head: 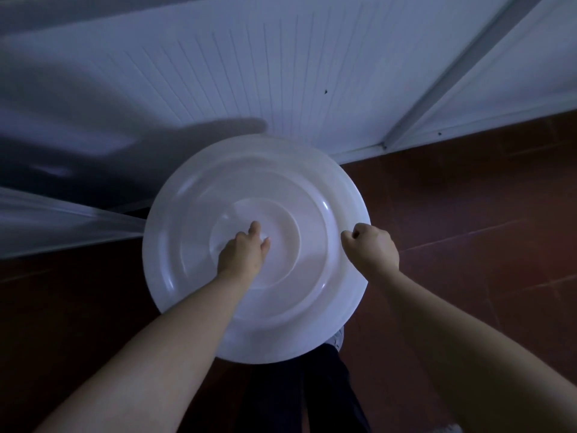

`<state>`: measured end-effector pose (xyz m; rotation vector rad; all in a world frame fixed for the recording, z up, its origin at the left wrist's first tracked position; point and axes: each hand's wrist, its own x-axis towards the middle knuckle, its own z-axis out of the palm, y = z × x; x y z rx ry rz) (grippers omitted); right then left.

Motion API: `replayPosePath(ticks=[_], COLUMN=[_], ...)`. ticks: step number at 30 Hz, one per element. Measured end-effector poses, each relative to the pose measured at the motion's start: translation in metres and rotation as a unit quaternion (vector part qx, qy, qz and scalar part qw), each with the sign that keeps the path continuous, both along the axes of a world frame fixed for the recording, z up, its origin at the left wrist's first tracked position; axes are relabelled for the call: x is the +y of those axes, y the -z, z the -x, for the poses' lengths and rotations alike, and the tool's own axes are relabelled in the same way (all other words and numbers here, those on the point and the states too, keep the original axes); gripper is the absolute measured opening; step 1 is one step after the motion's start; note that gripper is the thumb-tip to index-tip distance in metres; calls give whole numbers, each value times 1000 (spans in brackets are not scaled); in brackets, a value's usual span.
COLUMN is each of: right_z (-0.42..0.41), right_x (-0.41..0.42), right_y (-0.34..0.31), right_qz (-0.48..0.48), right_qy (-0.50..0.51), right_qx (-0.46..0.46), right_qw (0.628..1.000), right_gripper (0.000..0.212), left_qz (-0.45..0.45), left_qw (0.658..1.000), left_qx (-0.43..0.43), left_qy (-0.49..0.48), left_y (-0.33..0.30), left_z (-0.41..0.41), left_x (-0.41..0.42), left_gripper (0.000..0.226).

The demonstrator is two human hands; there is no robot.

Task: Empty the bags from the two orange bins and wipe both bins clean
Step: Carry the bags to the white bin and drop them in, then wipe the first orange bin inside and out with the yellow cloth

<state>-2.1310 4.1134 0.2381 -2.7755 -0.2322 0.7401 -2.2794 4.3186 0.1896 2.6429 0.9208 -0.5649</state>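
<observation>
A large round white lid [259, 323] with raised rings fills the middle of the head view and hides whatever stands under it. My left hand [243, 253] is at the lid's centre, fingers curled down onto the small knob there. My right hand [373, 245] is curled into a fist over the lid's right rim, with nothing visible inside it. No orange bin or bag shows in this dim view.
A white grooved wall panel [281, 73] with a metal strip [443, 79] runs behind the lid. Red-brown floor tiles [468, 229] lie to the right and left. A blurred pale sheet [62, 220] hangs at the left. My dark trousers [312, 398] are below the lid.
</observation>
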Motion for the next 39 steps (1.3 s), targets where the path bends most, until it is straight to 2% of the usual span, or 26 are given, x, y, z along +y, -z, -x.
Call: replayPosePath(ticks=[6,11,14,16,19,25,31,39], right_z=[7,2,-7,-14,-25,-67,-122,-209], right_x=[-4,-26,-49,-71,-115,-243,-397,-564], right_y=[-15,-96,-161,-197,-240,-291,-316,-355], right_qz=[9,40,66,56,37,44,10,11], right_qy=[-12,-37,-34,-16,8,36,148,191], right_qx=[-1,15,50,66,73,47,34,1], right_qw=[1000,998,996,996,997,997,988,982], right_gripper=[24,23,23,24,23,13,25,26], left_qz=[10,-33,39,100,140,109,79,46], left_qw=[998,987,981,975,966,942,915,886], left_qx=[53,133,142,121,67,57,66,53], left_qy=[14,89,125,157,207,313,391,458], left_y=[-18,-97,-155,-195,-246,-307,-350,-398], left_z=[-2,-24,-53,-78,-112,-190,-293,-413], left_x=[1,5,-4,-24,-69,-182,-332,-498], left_gripper=[60,59,54,43,29,16,19,20])
